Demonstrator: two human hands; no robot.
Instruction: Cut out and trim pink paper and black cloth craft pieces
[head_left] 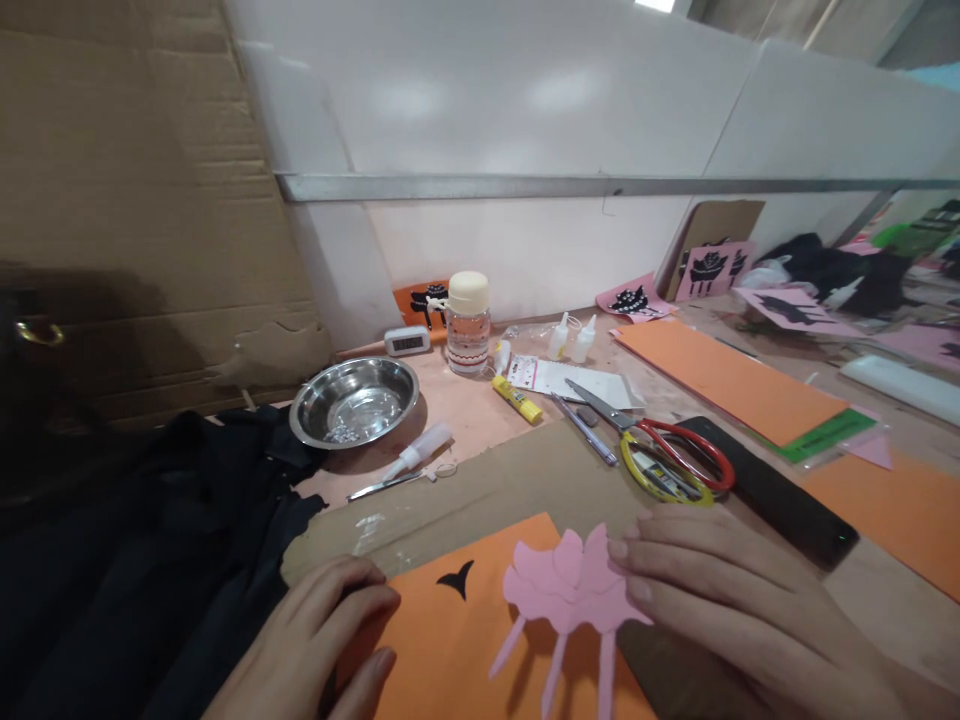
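Observation:
A pink paper flower cutout [566, 590] with three stem strips lies on an orange paper sheet [465, 640] near the table's front. My right hand [735, 610] lies flat with fingers stretched out, fingertips pressing the flower's right side. My left hand [322, 630] rests on the orange sheet's left edge, fingers loosely curled and apart, holding nothing. A small black paper shape [455, 578] sits on the orange sheet between the hands. The sheet lies on a brown cardboard piece [487, 490].
Scissors with red and yellow handles [660, 450], a black ruler-like bar [780, 495], a steel bowl [354, 402], a glue bottle [420, 450], a yellow glue stick [517, 400], a jar [468, 322], orange sheets [727, 380] and black fabric [150, 540] at left.

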